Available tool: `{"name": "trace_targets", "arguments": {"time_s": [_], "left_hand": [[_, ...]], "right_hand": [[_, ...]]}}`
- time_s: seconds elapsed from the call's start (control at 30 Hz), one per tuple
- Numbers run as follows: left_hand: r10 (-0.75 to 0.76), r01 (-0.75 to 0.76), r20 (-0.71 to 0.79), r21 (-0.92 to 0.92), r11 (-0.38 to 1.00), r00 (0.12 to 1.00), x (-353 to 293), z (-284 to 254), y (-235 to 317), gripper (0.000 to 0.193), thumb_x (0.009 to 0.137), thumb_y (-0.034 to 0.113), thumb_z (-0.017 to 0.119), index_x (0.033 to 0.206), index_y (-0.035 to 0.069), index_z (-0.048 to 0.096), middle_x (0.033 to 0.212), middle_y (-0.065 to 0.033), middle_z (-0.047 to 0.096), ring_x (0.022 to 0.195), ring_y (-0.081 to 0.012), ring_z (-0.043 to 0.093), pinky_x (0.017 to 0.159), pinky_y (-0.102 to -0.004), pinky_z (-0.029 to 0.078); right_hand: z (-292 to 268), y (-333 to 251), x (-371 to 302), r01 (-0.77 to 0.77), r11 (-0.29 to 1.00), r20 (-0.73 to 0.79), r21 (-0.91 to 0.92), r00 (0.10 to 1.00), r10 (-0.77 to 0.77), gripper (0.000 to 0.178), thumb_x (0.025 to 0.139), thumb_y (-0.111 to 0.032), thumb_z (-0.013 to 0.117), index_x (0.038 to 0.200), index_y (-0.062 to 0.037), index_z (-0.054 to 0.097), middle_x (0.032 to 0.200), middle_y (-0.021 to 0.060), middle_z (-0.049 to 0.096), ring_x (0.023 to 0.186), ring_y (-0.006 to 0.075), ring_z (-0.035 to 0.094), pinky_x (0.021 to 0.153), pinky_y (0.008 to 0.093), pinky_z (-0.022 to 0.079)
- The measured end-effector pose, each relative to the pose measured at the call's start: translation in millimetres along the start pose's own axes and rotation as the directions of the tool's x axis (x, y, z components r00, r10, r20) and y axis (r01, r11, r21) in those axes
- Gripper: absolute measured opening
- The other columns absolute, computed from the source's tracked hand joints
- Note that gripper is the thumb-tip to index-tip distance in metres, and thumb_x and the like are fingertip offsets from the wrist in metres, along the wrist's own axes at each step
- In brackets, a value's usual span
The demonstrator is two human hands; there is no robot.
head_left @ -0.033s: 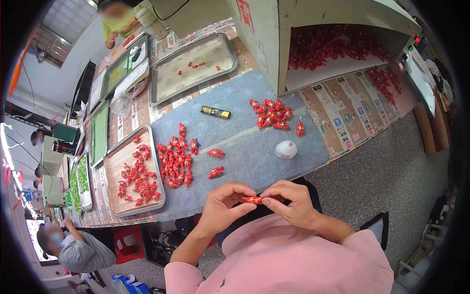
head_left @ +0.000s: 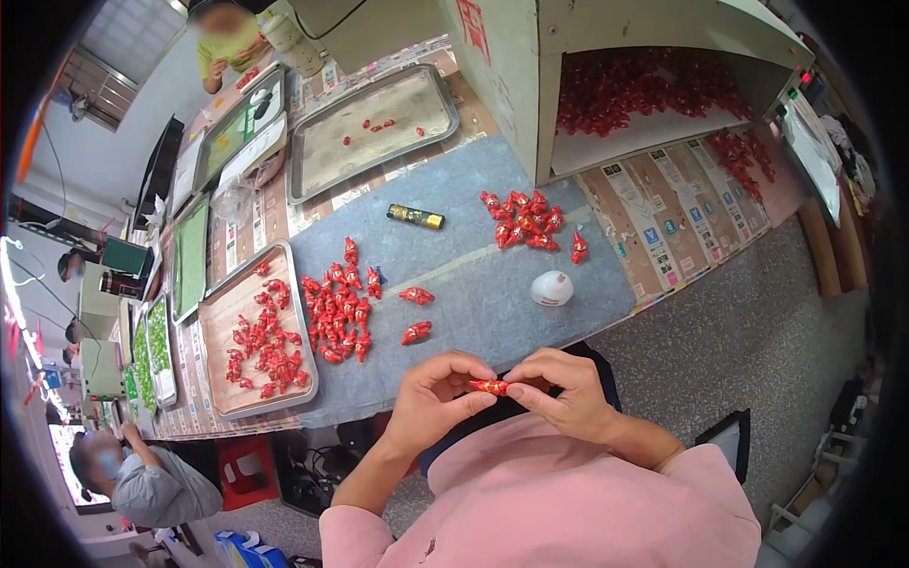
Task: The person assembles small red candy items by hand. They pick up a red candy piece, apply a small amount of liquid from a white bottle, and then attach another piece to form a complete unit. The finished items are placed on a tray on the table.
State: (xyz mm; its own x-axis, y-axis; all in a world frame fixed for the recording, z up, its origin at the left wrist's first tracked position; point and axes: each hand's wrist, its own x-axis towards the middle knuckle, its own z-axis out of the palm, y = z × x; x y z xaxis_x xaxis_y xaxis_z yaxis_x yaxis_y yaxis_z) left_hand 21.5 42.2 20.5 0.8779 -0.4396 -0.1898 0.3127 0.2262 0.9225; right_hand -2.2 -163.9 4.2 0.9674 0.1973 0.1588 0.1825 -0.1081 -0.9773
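Close to my chest, both hands pinch one small red wrapped piece (head_left: pixel 490 386) by its ends. My left hand (head_left: pixel 431 402) grips its left end and my right hand (head_left: pixel 561 393) grips its right end. Just beyond my hands, on the blue-grey table mat (head_left: pixel 473 275), lie two loose red pieces (head_left: pixel 417 331). A heap of several red wrapped pieces (head_left: pixel 336 312) sits to the left of them. A second, smaller heap (head_left: pixel 525 220) lies farther right.
A metal tray (head_left: pixel 220 379) holding red pieces sits at the left, and a nearly bare tray (head_left: pixel 374 128) lies farther back. A white dome-shaped object (head_left: pixel 551 288) and a black-and-gold tube (head_left: pixel 415 217) rest on the mat. An open cabinet (head_left: pixel 502 85) holds many red pieces. One person (head_left: pixel 142 483) sits lower left, another (head_left: pixel 227 38) at the far end.
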Motion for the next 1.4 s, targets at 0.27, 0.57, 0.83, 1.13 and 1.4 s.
{"name": "trace_targets", "arguments": {"time_s": [0.27, 0.57, 0.83, 1.13, 1.4], "left_hand": [[-0.065, 0.06, -0.014, -0.236, 0.97, 0.998, -6.8, 1.1, -25.2, 0.021, 0.085, 0.005, 0.069, 0.104, -0.002, 0.064, 0.096, -0.0128, 0.067, 0.087, -0.0194, 0.065, 0.079, -0.0301, 0.054], [-0.093, 0.098, 0.036, -0.495, 0.863, 0.995, -11.2, -1.0, -28.4, 0.02, 0.085, 0.007, 0.069, 0.103, 0.003, 0.062, 0.1, -0.0123, 0.063, 0.086, -0.0193, 0.064, 0.079, -0.0307, 0.054], [-0.068, 0.145, 0.145, -0.631, 0.762, 0.987, -5.7, -3.4, -36.1, 0.02, 0.087, 0.009, 0.068, 0.105, 0.006, 0.06, 0.107, -0.0108, 0.062, 0.093, -0.0175, 0.064, 0.084, -0.0314, 0.055], [-0.019, 0.223, 0.279, -0.723, 0.653, 0.96, -1.2, -0.4, -35.7, 0.017, 0.089, 0.015, 0.067, 0.103, 0.011, 0.06, 0.101, -0.006, 0.059, 0.089, -0.0151, 0.055, 0.081, -0.0305, 0.046], [-0.034, 0.204, 0.25, -0.695, 0.69, 0.968, -0.9, 4.2, -32.8, 0.016, 0.089, 0.012, 0.066, 0.103, 0.012, 0.059, 0.098, -0.0046, 0.055, 0.082, -0.0145, 0.051, 0.074, -0.0291, 0.042]], "right_hand": [[-0.7, -5.1, -3.7, -0.006, 1.0, 0.007, -0.008, 1.0, 0.006, 0.012, 0.084, -0.007, 0.07, 0.094, -0.0006, 0.069, 0.086, 0.0099, 0.068, 0.072, 0.0189, 0.065, 0.062, 0.0284, 0.05], [3.5, 13.2, 20.3, 0.164, 0.904, -0.15, -0.395, 0.959, -0.24, 0.011, 0.08, -0.005, 0.07, 0.09, -0.0029, 0.066, 0.083, 0.0109, 0.065, 0.073, 0.0271, 0.065, 0.063, 0.0347, 0.052], [3.9, 23.5, 25.0, 0.14, 0.859, -0.17, -0.492, 0.953, -0.252, 0.013, 0.08, -0.003, 0.069, 0.092, -0.0046, 0.066, 0.084, 0.0096, 0.064, 0.074, 0.0271, 0.065, 0.062, 0.0352, 0.052], [-14.5, 11.2, 7.2, 0.083, 0.907, -0.198, -0.412, 0.964, -0.178, 0.014, 0.078, 0.0, 0.07, 0.091, -0.0022, 0.066, 0.085, 0.012, 0.065, 0.072, 0.0261, 0.064, 0.061, 0.0328, 0.052], [-35.8, 9.1, 12.4, 0.051, 0.903, -0.37, -0.427, 0.901, -0.226, 0.014, 0.078, 0.0, 0.072, 0.091, -0.0041, 0.068, 0.081, 0.0057, 0.064, 0.058, 0.0097, 0.055, 0.05, 0.0237, 0.043]]}}
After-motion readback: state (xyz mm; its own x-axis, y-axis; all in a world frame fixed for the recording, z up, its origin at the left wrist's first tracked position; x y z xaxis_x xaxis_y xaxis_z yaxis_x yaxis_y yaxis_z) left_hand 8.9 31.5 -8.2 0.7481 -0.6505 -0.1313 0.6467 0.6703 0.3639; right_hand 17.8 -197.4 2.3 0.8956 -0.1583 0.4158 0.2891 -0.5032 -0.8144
